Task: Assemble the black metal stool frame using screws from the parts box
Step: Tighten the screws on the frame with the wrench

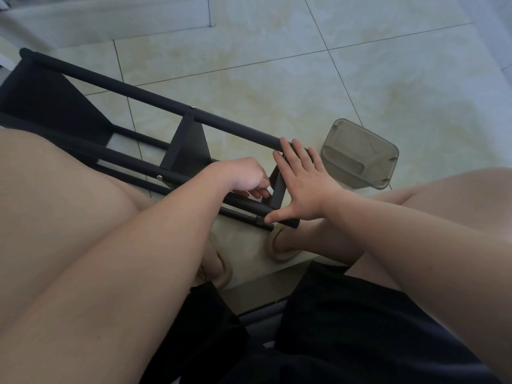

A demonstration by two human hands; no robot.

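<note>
Black stool frame [133, 92] lies sideways across my thigh [55, 189] and the floor [277, 65], right hand [304, 187] splayed flat bracing its legs, left hand [243, 176] with fingers [261, 193] curled, gripping its brace joint, parts box [360, 159] just beside.

Floor [360, 79]: pale marbled tiles, dark grout lines.
On it: black stool frame [138, 92] on its side; translucent grey parts box [360, 159] near its leg ends.

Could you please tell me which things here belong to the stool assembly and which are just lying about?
Job: stool frame, parts box, left hand at the frame, right hand pressing on it.
Not part of it: sandals, black shorts.
</note>
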